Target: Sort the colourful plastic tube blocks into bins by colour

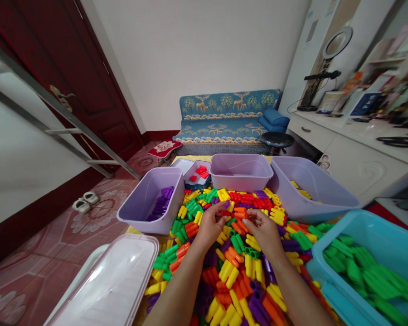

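Left hand [211, 226] and right hand [263, 231] close together above a large heap of plastic building pieces [231, 258], fingertips almost meeting, with a small red piece [224, 213] at the left hand's fingers; whether either hand is clamped on it, too small to tell. Yellow, green, orange, purple and red pieces piled beneath both hands, spreading ahead of them and back past the wrists. Ahead and to the left of the hands, a lilac bin [139, 197] with purple pieces [161, 203] stacked inside. Straight ahead, just beyond the heap, a second lilac bin [240, 179], and between these two bins a small tray [188, 174] with red pieces [200, 172]. Ahead and to the right, a third lilac bin [313, 203] with a few yellow pieces [301, 190] inside. Close by on the right of the hands, a blue bin [333, 226] full of green pieces [363, 271]. On the left of the hands, a clear plastic lid [109, 280] beside the heap. Far beyond the hands, a blue sofa [224, 117] with a deer pattern and a round stool [275, 141]; farther right, a white desk [347, 145] with a ring light [335, 43]; farther left, a pair of white slippers [85, 201] on a tiled floor [54, 253] near a dark red door [88, 77].
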The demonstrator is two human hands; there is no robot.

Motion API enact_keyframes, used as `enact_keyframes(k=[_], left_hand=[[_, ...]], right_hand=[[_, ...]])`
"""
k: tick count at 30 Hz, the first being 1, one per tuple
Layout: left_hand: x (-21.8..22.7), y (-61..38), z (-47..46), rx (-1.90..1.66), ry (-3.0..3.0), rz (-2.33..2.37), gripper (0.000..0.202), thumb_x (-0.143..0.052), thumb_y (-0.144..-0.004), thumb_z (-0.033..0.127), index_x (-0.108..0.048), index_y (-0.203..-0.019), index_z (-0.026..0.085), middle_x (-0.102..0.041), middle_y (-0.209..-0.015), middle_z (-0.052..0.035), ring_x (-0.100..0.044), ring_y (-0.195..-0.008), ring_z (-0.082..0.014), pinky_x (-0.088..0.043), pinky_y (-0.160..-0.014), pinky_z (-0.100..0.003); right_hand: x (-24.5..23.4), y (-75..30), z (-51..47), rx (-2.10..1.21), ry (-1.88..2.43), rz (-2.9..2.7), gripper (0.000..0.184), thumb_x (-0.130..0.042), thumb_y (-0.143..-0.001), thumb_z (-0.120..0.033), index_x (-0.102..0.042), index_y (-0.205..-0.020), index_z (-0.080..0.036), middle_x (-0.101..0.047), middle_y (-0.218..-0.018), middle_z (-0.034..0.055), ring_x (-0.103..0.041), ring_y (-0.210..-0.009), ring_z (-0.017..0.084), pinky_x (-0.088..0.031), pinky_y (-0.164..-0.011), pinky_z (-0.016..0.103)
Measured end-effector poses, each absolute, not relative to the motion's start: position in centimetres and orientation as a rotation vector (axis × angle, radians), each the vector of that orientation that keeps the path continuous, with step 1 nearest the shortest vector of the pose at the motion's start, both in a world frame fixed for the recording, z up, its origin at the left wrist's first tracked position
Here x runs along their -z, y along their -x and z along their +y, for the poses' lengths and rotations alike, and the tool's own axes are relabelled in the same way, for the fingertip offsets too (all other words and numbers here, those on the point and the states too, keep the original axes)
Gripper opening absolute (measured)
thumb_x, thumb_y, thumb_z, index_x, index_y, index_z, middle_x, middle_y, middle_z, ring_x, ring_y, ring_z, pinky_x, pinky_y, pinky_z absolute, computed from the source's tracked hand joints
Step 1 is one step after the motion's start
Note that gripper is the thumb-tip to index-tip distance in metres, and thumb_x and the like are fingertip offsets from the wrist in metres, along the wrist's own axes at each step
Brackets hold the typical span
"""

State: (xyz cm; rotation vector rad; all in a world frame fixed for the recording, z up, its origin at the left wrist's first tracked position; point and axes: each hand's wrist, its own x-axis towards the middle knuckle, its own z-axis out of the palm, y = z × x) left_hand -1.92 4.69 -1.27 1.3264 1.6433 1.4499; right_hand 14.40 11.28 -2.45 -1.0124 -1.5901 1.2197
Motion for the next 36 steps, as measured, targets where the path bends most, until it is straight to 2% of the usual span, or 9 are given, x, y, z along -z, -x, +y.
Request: enact_keyframes(k=[4, 8, 12, 15, 23, 26, 29, 33, 36], left_hand=[[1.6, 2.0, 4.7, -1.438, -1.376, 1.715, 0.051, -0.060, -0.074, 0.006, -0.059, -0.123, 0.019, -0.066, -0.107, -0.0075, -0.055, -0.063, -0.0087, -0.045, -0.057, -0.019], [2.2, 2.3, 4.8, -1.376, -1.437, 1.794, 0.045, -0.063, -0.075, 0.011, -0.062, -0.120, 0.018, -0.066, -0.096, -0.0067, -0.055, -0.064, -0.0107, -0.046, -0.060, -0.022], [2.5, 2.4, 4.8, -1.321, -1.482, 1.837, 0.042, -0.064, -0.075, 0.011, -0.063, -0.117, 0.017, -0.064, -0.082, -0.0038, -0.056, -0.064, -0.0123, -0.045, -0.060, -0.023], [2.3, 2.4, 4.8, -1.302, -1.492, 1.856, 0.042, -0.063, -0.075, 0.011, -0.064, -0.116, 0.017, -0.064, -0.081, -0.0034, -0.056, -0.064, -0.0128, -0.045, -0.061, -0.024], [2.2, 2.3, 4.8, -1.283, -1.501, 1.871, 0.037, -0.063, -0.076, 0.016, -0.065, -0.113, 0.017, -0.066, -0.081, -0.0040, -0.056, -0.063, -0.0130, -0.044, -0.059, -0.024], [2.2, 2.3, 4.8, -1.318, -1.498, 1.841, 0.040, -0.063, -0.075, 0.015, -0.064, -0.115, 0.017, -0.068, -0.086, -0.0050, -0.058, -0.067, -0.0139, -0.046, -0.062, -0.024], [2.2, 2.2, 4.8, -1.336, -1.482, 1.810, 0.042, -0.064, -0.074, 0.013, -0.063, -0.116, 0.017, -0.069, -0.093, -0.0067, -0.060, -0.071, -0.0149, -0.048, -0.064, -0.025], [2.0, 2.2, 4.6, -1.340, -1.455, 1.657, 0.059, -0.062, -0.072, 0.010, -0.053, -0.129, 0.019, -0.068, -0.099, -0.0061, -0.063, -0.072, -0.0138, -0.049, -0.064, -0.023], [1.9, 2.2, 4.4, -1.288, -1.528, 1.666, 0.057, -0.058, -0.073, 0.008, -0.055, -0.128, 0.020, -0.069, -0.086, -0.0024, -0.061, -0.068, -0.0138, -0.048, -0.064, -0.023]], right_hand=[[1.8, -14.9, 11.8, -1.212, 1.060, -1.582, 0.026, -0.072, -0.064, -0.033, -0.064, -0.084, -0.018, -0.070, -0.080, 0.0046, -0.067, -0.073, 0.022, -0.054, -0.069, 0.035], [-0.8, -15.3, 12.7, -1.311, 0.992, -1.219, 0.034, -0.077, -0.061, -0.033, -0.065, -0.088, -0.017, -0.070, -0.083, 0.0040, -0.067, -0.074, 0.019, -0.054, -0.074, 0.034], [-3.9, -15.6, 13.5, -1.279, 0.761, -0.737, 0.031, -0.079, -0.060, -0.027, -0.063, -0.085, -0.019, -0.071, -0.084, 0.0004, -0.067, -0.073, 0.013, -0.054, -0.076, 0.029], [-4.6, -15.7, 13.6, -1.298, 0.709, -0.622, 0.029, -0.079, -0.059, -0.022, -0.063, -0.083, -0.019, -0.071, -0.084, -0.0003, -0.067, -0.073, 0.011, -0.055, -0.073, 0.027], [-1.5, -14.3, 12.8, -1.505, 0.965, -1.088, 0.039, -0.082, -0.053, -0.036, -0.064, -0.083, -0.018, -0.071, -0.071, 0.0018, -0.069, -0.062, 0.019, -0.057, -0.059, 0.031], [-1.0, -13.6, 12.9, -1.512, 0.956, -1.345, 0.037, -0.080, -0.055, -0.039, -0.065, -0.081, -0.018, -0.072, -0.072, 0.0036, -0.069, -0.062, 0.021, -0.058, -0.059, 0.034], [-0.6, -13.0, 13.0, -1.452, 0.941, -1.569, 0.027, -0.074, -0.061, -0.035, -0.066, -0.080, -0.018, -0.070, -0.069, 0.0028, -0.068, -0.061, 0.019, -0.058, -0.059, 0.033], [0.0, -12.4, 13.0, -1.368, 0.949, -1.794, 0.015, -0.064, -0.067, -0.026, -0.065, -0.080, -0.019, -0.068, -0.064, 0.0005, -0.065, -0.057, 0.016, -0.054, -0.054, 0.027], [0.1, -12.2, 12.8, -1.366, 0.986, -1.868, 0.015, -0.060, -0.068, -0.023, -0.063, -0.082, -0.019, -0.066, -0.060, -0.0014, -0.063, -0.051, 0.014, -0.049, -0.047, 0.023]])
